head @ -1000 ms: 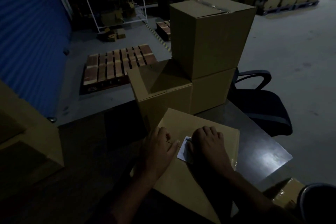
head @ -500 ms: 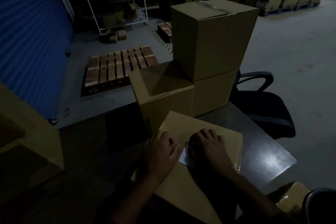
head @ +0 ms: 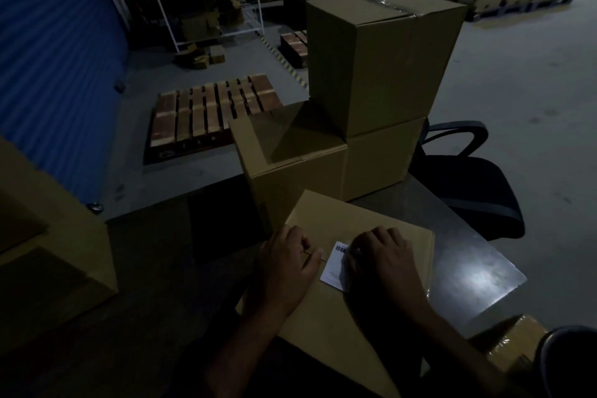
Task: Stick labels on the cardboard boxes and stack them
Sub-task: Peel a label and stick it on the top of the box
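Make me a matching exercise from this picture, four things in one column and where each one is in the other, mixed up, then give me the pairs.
Things:
1. white label
2. taped box
3. wooden pallet
4. office chair

Places:
A. on the floor beyond the table
B. to the right of the stacked boxes
C. on the nearest box, between the hands
D. on top of another box

Pairs: 1-C, 2-D, 3-A, 4-B
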`<action>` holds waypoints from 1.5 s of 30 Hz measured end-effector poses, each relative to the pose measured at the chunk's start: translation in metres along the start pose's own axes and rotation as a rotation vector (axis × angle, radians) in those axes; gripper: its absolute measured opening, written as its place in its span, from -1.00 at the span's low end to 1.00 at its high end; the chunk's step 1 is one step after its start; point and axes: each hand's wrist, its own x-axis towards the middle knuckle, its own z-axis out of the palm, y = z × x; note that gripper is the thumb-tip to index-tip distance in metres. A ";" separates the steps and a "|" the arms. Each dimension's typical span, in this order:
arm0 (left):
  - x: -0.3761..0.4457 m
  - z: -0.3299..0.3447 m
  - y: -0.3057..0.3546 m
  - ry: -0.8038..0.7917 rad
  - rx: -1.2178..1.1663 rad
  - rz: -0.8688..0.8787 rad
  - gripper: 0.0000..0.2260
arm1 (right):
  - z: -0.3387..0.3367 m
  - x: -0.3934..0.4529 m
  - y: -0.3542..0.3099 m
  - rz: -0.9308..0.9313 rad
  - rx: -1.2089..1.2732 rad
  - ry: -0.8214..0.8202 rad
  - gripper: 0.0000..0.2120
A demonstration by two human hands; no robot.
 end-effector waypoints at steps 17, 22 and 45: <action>0.001 -0.001 0.001 0.014 -0.002 -0.001 -0.78 | -0.002 -0.002 0.003 0.041 -0.012 -0.030 -0.82; 0.002 0.001 -0.004 0.095 -0.022 -0.071 -0.71 | -0.017 -0.024 0.003 0.176 0.008 0.001 -0.76; -0.027 -0.016 -0.006 0.128 -0.147 -0.268 -0.51 | 0.010 0.048 0.016 -0.125 0.186 -0.067 -0.63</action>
